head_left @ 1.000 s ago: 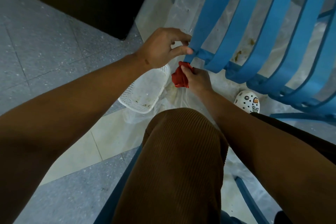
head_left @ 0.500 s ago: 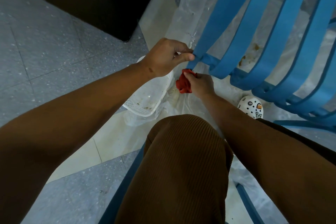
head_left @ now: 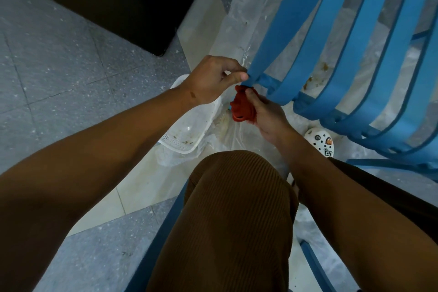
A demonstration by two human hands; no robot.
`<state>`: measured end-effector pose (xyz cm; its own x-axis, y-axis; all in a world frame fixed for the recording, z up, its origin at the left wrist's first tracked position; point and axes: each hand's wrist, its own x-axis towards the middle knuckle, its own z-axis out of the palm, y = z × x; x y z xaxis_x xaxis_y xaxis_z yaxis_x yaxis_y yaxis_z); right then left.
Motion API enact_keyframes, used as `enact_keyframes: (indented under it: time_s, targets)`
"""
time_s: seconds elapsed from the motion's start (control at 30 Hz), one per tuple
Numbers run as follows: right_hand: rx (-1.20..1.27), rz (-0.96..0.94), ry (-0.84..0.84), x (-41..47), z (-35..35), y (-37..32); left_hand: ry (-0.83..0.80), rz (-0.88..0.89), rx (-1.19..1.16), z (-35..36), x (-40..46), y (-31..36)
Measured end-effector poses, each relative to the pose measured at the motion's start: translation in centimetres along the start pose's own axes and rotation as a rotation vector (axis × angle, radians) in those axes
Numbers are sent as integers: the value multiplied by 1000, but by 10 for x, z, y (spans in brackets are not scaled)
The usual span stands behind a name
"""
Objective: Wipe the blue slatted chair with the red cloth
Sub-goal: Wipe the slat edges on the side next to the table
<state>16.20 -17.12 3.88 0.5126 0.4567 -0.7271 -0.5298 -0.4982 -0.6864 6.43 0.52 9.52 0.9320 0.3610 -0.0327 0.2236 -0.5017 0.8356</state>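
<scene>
Both hands meet near the middle of the view, at the lower end of the outermost slat. The left hand (head_left: 211,79) pinches that slat's edge between thumb and curled fingers, steadying the blue slatted chair (head_left: 355,59), which fills the field from twelve round to four o'clock. Directly below, at about six o'clock from the left thumb, the right hand (head_left: 267,114) holds the red cloth (head_left: 241,108) bunched in its fingers, the top of the wad touching the corner where the slat bends into the lower rail.

Judging by this, the step in hand is cleaning that corner joint. To do it well, the cloth likely needs to be wrapped round the slat rather than dabbed at it, so front, edge and back are covered in one stroke; a tight ball reaches little surface. The left grip should hold firm so the chair does not rock, and sit clear of the stroke's path. Working from the bend upward along each slat, then moving to the next toward three o'clock, would avoid missed strips.

Below the hands at seven o'clock lies a white basket (head_left: 189,125) on clear plastic sheeting (head_left: 248,19), with brownish stains on the floor visible between the slats. A white shoe (head_left: 320,142) shows at four o'clock from the hands.
</scene>
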Motion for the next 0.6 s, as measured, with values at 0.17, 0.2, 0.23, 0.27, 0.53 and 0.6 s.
enact_keyframes:
  time_s: [0.17,0.2,0.23,0.27,0.53,0.6]
  targets:
    - [-225,57,74,13,16,7,-9,-17,0,1,2,-4]
    - [-317,78,105,16,18,9,-13,-17,2,2,3,-4]
    - [-369,96,128,19,21,10,-12,-19,6,3,3,-5]
    - [-378,123,147,21,23,10,-12,-23,6,3,4,-5]
    - [-225,267,123,21,21,4,-27,-22,-28,15,5,-17]
    - [-124,236,100,17,15,4,-20,-24,-50,15,5,-18]
